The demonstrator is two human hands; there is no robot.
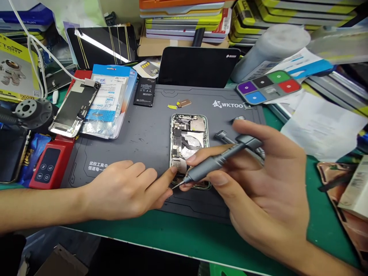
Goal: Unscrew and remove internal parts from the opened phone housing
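Note:
An opened phone (pixel 188 138) lies face down on the grey work mat (pixel 138 130), its inner boards and shields bare. My right hand (pixel 258 184) is closed round a grey precision screwdriver (pixel 218 163), whose tip meets the phone's lower left corner. My left hand (pixel 129 189) rests on the mat beside that corner, thumb and forefinger pinched together at the screwdriver's tip. Whether they hold a tiny screw is too small to tell. Two more grey screwdrivers (pixel 224 136) lie right of the phone, partly hidden behind my right hand.
A detached phone screen (pixel 73 109) lies on a blue packet (pixel 110 103) at left, over a red device (pixel 48 163). A black battery (pixel 144 92) and a dark tablet (pixel 198 67) sit at the mat's back. A coloured sorting tray (pixel 267 86), papers and stacked boxes crowd the right.

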